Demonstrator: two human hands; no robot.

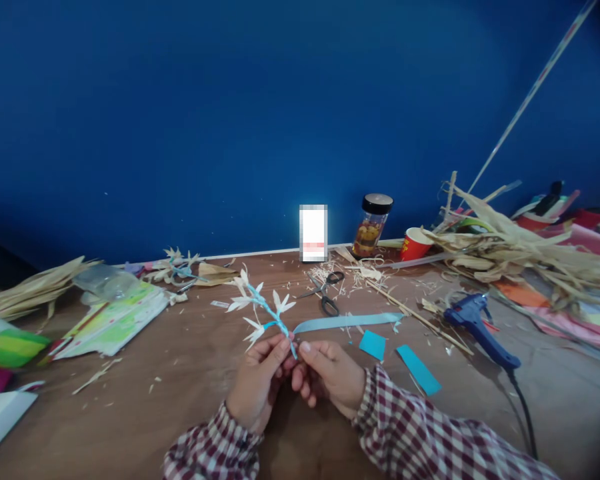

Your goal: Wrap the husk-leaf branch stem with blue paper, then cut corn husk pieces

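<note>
My left hand [257,381] and my right hand [330,375] meet at the middle of the wooden table [180,400], fingers pinched together. Between them they hold the stem of a small sprig of pale husk flowers [260,308] wrapped in light blue tape. The sprig points up and to the left. A long strip of light blue ribbon [347,323] runs from the pinch point to the right, lying over the table. Both sleeves are red-and-white check.
Black scissors [325,293] lie behind the hands among husk scraps. Two blue paper pieces [373,344] and a blue glue gun [480,330] with cord lie right. A jar [373,227], a red cup [414,244] and a husk pile [510,250] stand far right. Papers [115,323] lie left.
</note>
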